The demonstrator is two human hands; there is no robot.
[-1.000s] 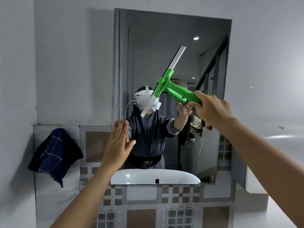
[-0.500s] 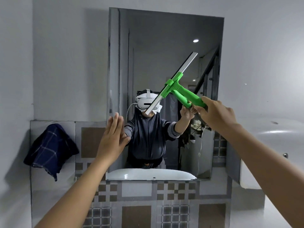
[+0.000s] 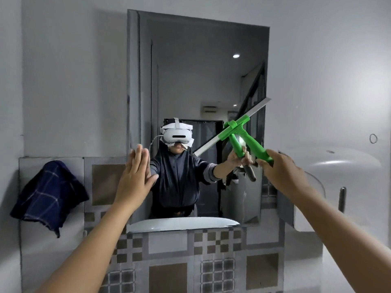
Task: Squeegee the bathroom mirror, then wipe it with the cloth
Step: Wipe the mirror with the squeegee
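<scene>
The tall bathroom mirror (image 3: 196,66) hangs on the grey wall and reflects a person with a headset. My right hand (image 3: 281,172) grips the green handle of the squeegee (image 3: 251,142), whose long blade lies slanted against the right half of the glass, its upper end at the mirror's right edge. My left hand (image 3: 135,174) is flat, fingers together and pointing up, pressed at the mirror's lower left edge. A dark blue checked cloth (image 3: 48,195) hangs on the tiled wall to the left of the mirror.
Below the mirror runs a band of brown and grey patterned tiles (image 3: 173,256). A white rounded fixture (image 3: 342,178) with a metal handle sits at the right. The white basin rim shows only as a reflection in the mirror's bottom.
The squeegee has slid down and to the right across the glass, its blade now reaching the mirror's right edge. My left hand stays flat at the lower left.
</scene>
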